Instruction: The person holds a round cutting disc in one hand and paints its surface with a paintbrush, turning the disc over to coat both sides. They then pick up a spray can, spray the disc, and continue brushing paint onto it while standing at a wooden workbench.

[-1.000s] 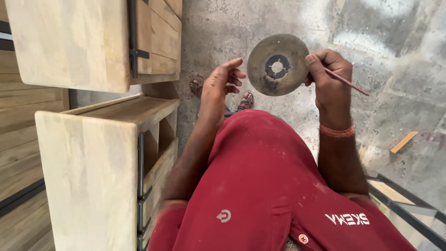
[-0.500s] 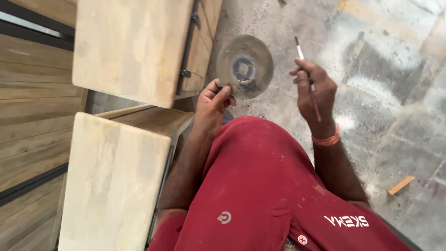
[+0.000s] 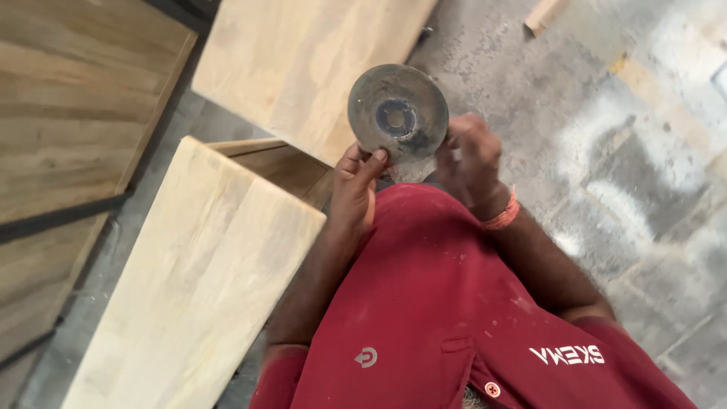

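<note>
A round, dark grinding disc (image 3: 397, 113) is pinched at its lower left rim by the fingers of the left hand (image 3: 354, 185) and gripped at its right rim by the curled fingers of the right hand (image 3: 468, 155). It is held up in front of the red shirt (image 3: 424, 303), above the concrete floor (image 3: 606, 113), just beside pale wooden cabinets (image 3: 197, 280).

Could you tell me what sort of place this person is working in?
Probably a woodworking shop: pale unfinished wooden cabinets stand on a dusty grey concrete floor, and both hands hold a worn round grey abrasive disc.
</note>
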